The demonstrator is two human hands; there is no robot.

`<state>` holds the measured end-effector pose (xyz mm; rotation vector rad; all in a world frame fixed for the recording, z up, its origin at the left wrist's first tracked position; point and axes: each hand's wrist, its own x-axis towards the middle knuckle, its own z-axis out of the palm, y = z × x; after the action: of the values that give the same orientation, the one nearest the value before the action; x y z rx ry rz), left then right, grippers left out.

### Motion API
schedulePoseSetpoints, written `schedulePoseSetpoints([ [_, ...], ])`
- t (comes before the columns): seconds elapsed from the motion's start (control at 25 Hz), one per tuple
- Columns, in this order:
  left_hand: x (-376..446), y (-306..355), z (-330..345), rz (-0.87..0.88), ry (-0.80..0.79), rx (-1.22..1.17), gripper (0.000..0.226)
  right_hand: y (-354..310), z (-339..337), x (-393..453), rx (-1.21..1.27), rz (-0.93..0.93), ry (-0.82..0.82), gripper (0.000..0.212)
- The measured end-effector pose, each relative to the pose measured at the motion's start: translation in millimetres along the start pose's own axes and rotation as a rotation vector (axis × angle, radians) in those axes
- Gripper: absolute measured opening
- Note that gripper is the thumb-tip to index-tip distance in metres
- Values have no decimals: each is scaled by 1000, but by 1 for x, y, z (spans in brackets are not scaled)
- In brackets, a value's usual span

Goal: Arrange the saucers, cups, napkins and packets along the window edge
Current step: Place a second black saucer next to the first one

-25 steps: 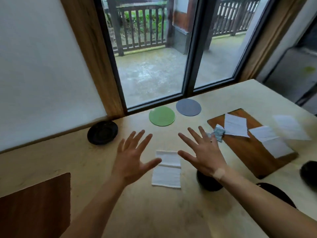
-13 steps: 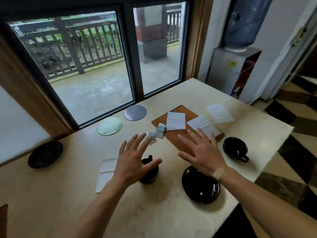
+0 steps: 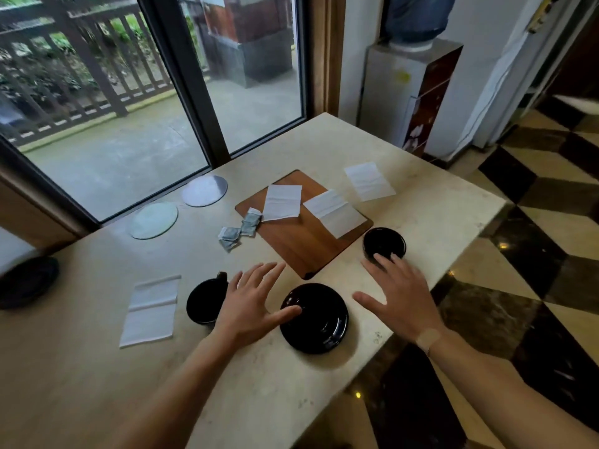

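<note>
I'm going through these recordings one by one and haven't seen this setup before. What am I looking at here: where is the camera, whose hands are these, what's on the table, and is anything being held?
There is no machine here. One wide-angle camera sits on a person's head and looks down at their own bare hands. The left hand is spread open, its thumb over the edge of a black saucer. The right hand is also open, its fingertips at a black cup. Neither hand grips anything yet.

On the pale table lie a second black cup, another dark saucer at far left, two round coasters by the window, a wooden board, several white napkins and a few small packets.
</note>
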<state>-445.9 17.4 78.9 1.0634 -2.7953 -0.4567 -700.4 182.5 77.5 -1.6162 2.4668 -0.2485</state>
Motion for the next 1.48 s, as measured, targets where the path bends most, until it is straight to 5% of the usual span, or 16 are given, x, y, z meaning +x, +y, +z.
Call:
schedulePoseSetpoints([
  [0.36,-3,-34,52,-24,-260,18,119,-6,73,7,63,21,-190,95],
  [0.64,4,-54,80,-15,-418,3,127,-7,106,10,65,81,-403,129],
  [1.48,15,-46,104,-26,-345,-99,126,-16,120,14,161,66,-315,116],
])
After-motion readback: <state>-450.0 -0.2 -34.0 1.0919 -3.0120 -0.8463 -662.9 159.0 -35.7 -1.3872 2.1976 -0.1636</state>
